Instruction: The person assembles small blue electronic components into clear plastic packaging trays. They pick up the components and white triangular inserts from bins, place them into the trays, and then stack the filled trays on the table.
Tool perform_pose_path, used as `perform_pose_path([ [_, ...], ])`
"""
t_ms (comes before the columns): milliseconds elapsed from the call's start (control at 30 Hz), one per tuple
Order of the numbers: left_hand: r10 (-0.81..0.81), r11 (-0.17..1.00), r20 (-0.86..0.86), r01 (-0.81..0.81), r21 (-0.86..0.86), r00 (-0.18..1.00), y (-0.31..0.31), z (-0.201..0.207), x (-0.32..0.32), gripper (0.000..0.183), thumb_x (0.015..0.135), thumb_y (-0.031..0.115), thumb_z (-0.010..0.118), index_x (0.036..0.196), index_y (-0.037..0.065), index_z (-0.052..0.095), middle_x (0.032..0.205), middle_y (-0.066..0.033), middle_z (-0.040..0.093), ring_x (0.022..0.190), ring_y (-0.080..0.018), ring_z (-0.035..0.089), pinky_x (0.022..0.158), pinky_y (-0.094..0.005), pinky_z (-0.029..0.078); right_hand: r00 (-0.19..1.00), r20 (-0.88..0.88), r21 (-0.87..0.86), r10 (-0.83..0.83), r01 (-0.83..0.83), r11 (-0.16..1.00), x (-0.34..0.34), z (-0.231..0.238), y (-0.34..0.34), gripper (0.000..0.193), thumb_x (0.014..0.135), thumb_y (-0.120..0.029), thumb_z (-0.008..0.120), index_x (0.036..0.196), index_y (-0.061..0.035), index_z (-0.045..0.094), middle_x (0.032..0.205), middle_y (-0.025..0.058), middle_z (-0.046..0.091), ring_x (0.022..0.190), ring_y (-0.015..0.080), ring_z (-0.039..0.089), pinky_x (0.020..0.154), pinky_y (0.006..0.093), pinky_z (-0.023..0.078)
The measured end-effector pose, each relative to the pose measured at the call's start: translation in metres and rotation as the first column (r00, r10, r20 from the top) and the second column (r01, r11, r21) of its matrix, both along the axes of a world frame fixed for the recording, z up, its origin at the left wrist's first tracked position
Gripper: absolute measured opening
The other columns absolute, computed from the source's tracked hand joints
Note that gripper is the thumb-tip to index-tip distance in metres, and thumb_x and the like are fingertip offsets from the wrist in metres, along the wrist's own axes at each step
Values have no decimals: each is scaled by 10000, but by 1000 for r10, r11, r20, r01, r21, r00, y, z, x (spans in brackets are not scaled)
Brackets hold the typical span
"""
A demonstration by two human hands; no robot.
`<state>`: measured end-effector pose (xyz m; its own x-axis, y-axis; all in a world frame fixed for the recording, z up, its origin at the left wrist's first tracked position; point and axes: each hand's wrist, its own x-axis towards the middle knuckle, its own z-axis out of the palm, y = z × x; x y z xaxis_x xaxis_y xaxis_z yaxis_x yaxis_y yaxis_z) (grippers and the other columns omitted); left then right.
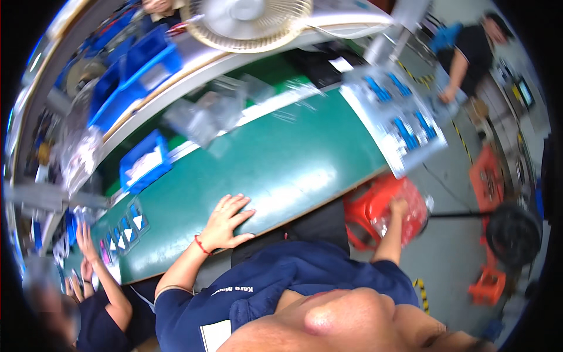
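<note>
My left hand (230, 223) lies flat on the green tabletop (299, 158), close to its front edge. Its fingers are stretched and spread, with a red cord around the wrist. Off to the right, beyond the table's end, my right hand (399, 206) is closed over a red plastic stool (366, 205). Crinkled clear plastic bag (417, 205) shows on both sides of the fist and appears gripped by it; the fingertips are hidden.
A tray of blue parts (404, 134) covers the table's right end. Clear bags (205, 117) and a blue bin (143, 161) line the back. At left, a co-worker's hand (87, 242) is near packaged blue pieces (126, 232). A fan (246, 20) stands above; another person (469, 56) is at right.
</note>
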<state>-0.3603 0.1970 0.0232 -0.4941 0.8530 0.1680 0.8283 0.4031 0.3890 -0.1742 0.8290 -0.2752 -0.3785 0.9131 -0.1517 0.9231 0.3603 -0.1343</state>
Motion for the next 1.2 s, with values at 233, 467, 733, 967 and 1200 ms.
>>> perform_pose_path([
  [233, -46, 982, -88, 61, 177, 995, 28, -22, -22, 331, 808, 379, 694, 919, 78, 614, 897, -97, 543, 856, -290, 528, 775, -406, 415, 579, -609, 776, 542, 293, 559, -84, 242, -127, 384, 875, -197, 647, 1174, 30, 563, 1127, 191, 585, 1054, 370, 548, 911, 461, 433],
  [467, -73, 959, -47, 83, 271, 996, 41, -37, -47, 238, 850, 310, 662, 922, 85, 632, 862, -70, 546, 817, -261, 522, 739, -375, 412, 105, -529, 677, 842, -547, 493, -268, 295, -311, 589, 773, -251, 741, 1267, -27, 511, 1270, 218, 481, 1156, 395, 465, 986, 462, 369],
  [733, -48, 950, 8, 44, 311, 999, 29, -41, -48, 205, 855, 273, 657, 940, 87, 647, 860, -67, 547, 838, -258, 525, 774, -375, 417, 342, -268, 515, 901, -739, 434, -356, 248, -349, 581, 767, -392, 732, 1212, -69, 546, 1322, 204, 474, 1199, 390, 428, 986, 566, 314],
  [967, -50, 943, 44, 33, 330, 998, 26, -45, -52, 183, 844, 231, 672, 952, 85, 648, 915, -67, 583, 838, -262, 552, 776, -380, 434, 163, -485, 541, 859, -716, 441, -310, 251, -357, 441, 696, -146, 696, 1111, -46, 586, 1311, 242, 458, 1096, 393, 480, 957, 464, 401],
  [1200, -208, 512, 801, -635, 578, 561, 35, -61, -68, 283, 896, 85, 648, 1159, 31, 557, 1025, -51, 629, 935, -89, 587, 760, -224, 486, 49, -869, 170, 493, -905, 389, -231, 276, -419, 452, 606, -117, 715, 1053, -65, 676, 1310, 176, 462, 973, 280, 498, 873, 386, 446],
])
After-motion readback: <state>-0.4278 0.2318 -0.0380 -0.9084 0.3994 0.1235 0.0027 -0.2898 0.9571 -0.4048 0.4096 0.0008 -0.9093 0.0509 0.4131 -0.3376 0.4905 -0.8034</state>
